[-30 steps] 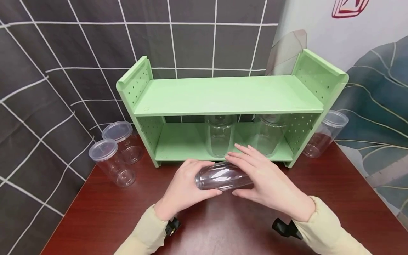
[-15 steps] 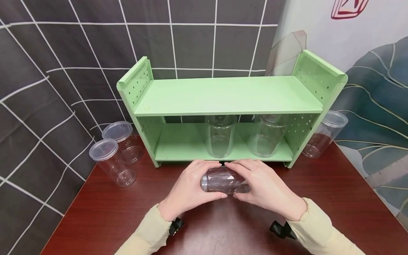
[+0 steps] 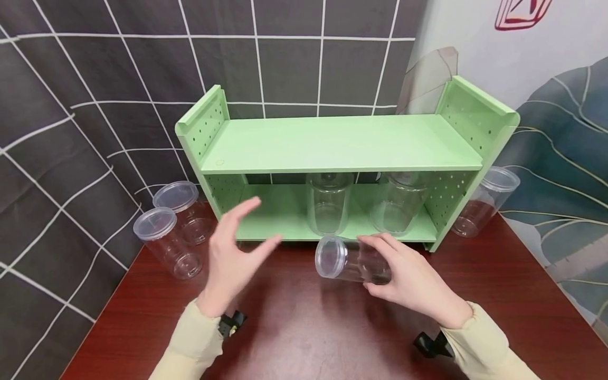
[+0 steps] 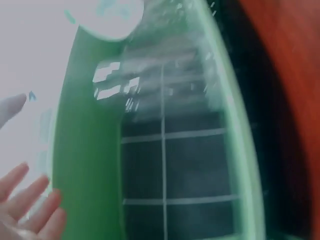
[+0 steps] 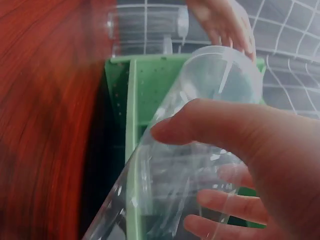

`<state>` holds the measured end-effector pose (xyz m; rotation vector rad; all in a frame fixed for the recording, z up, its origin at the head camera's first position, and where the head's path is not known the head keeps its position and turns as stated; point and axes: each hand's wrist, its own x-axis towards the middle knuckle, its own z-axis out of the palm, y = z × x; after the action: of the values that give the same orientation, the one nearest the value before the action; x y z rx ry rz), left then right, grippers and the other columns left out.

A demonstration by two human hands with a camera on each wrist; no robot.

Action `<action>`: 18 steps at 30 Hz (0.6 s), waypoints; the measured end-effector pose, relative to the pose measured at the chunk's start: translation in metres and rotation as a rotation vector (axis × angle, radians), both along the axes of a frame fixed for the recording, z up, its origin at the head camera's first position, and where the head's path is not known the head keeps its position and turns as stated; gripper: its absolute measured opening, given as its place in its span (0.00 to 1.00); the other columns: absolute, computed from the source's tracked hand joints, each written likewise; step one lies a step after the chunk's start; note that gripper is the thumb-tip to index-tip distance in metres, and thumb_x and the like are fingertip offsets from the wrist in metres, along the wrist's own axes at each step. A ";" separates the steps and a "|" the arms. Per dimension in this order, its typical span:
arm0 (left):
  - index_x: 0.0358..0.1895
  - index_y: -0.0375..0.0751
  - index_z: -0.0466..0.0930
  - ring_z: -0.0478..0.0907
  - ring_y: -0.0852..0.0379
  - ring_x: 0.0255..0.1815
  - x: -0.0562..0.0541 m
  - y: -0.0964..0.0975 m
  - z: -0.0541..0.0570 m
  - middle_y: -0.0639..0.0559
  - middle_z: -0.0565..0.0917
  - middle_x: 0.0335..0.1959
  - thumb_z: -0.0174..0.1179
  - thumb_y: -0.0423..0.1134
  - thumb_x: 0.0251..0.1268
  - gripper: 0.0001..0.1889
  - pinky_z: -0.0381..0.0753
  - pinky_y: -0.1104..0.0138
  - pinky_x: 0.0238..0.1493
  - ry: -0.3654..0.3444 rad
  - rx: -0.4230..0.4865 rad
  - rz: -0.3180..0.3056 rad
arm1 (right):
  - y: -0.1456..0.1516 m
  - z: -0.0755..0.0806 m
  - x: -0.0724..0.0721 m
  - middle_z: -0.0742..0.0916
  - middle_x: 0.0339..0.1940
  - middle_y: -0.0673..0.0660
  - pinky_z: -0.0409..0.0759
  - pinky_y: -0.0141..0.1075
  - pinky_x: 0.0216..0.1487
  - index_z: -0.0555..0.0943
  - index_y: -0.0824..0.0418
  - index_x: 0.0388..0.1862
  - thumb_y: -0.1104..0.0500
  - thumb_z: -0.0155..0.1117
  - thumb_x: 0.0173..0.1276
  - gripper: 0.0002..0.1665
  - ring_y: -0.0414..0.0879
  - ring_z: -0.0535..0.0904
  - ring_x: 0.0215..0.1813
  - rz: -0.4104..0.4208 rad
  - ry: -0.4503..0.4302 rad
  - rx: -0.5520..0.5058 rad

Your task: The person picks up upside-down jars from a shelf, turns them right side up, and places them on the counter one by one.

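My right hand [image 3: 415, 277] grips a clear lidded plastic jar [image 3: 353, 262] around its right part. The jar lies sideways above the table, in front of the green shelf, its translucent lid [image 3: 331, 257] pointing left. In the right wrist view the thumb [image 5: 185, 122] is on one side of the jar and several fingers are on the other. My left hand [image 3: 233, 258] is apart from the jar, with thumb and fingers spread and nothing between them. The left wrist view is blurred and shows its fingertips [image 4: 32, 200] beside the shelf.
A two-tier green shelf [image 3: 342, 142] stands at the back of the dark red table [image 3: 304, 327]. Two clear jars [image 3: 328, 211] [image 3: 396, 211] are on its lower tier. Two lidded jars [image 3: 168, 248] [image 3: 190, 211] stand to its left, and another [image 3: 484, 198] to its right.
Both hands held the jar before. My left hand has let go and moved left, its fingers spreading. The jar has shifted slightly right in my right hand, and its lid now shows.
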<state>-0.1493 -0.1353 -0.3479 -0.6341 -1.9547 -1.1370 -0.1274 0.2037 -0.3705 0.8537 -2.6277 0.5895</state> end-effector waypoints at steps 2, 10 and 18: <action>0.65 0.34 0.76 0.71 0.48 0.69 -0.002 -0.007 0.011 0.45 0.77 0.67 0.79 0.41 0.48 0.38 0.67 0.54 0.71 0.029 0.071 0.088 | 0.005 -0.001 0.000 0.80 0.55 0.45 0.83 0.44 0.45 0.73 0.53 0.70 0.51 0.83 0.43 0.52 0.43 0.80 0.47 -0.010 -0.006 -0.030; 0.71 0.27 0.66 0.68 0.52 0.69 -0.006 -0.024 0.055 0.37 0.71 0.69 0.76 0.30 0.55 0.41 0.64 0.61 0.72 -0.113 0.303 0.294 | 0.021 -0.007 0.001 0.80 0.58 0.45 0.81 0.44 0.49 0.73 0.51 0.68 0.56 0.81 0.43 0.49 0.44 0.80 0.51 -0.055 -0.059 -0.122; 0.75 0.39 0.65 0.73 0.55 0.66 -0.043 -0.047 0.048 0.47 0.74 0.69 0.75 0.38 0.59 0.42 0.69 0.67 0.69 -0.242 0.374 0.238 | 0.035 -0.013 0.003 0.82 0.57 0.48 0.76 0.36 0.52 0.73 0.55 0.67 0.59 0.85 0.42 0.50 0.46 0.80 0.54 -0.110 -0.076 -0.187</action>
<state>-0.1920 -0.1821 -0.2997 -0.0661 -1.8796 -1.4270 -0.1245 0.2386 -0.3838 0.6385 -2.6141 0.8373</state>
